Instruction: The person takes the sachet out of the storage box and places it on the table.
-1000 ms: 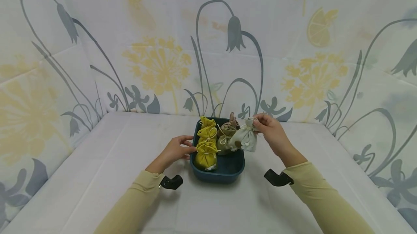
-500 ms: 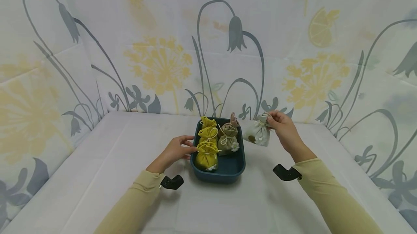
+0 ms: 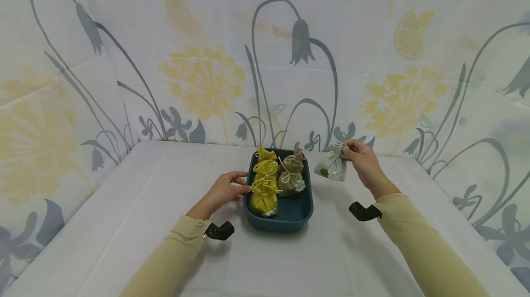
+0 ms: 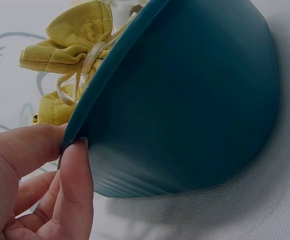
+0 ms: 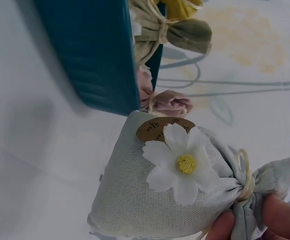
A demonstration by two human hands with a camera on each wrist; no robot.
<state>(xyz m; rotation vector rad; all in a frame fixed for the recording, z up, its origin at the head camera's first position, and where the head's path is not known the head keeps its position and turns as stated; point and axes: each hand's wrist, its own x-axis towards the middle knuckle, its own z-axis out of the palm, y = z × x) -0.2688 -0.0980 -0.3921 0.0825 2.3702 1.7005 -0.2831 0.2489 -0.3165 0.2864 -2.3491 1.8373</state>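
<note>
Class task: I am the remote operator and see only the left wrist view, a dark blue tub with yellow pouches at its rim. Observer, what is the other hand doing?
Observer: The right hand pinches the tied neck of a pale grey pouch, held off to the right of the blue tub, outside it.
Operator: Any marking on that pouch?
Observer: A white fabric daisy with a yellow centre, and a round brown tag beside it.
Operator: What else sits in the tub besides the yellow ones?
Observer: An olive pouch with its own small daisy, and a pink pouch behind it.
Operator: How many yellow pouches?
Observer: Three yellow pouches in a row along the tub's left side, where the left hand touches the rim.
</note>
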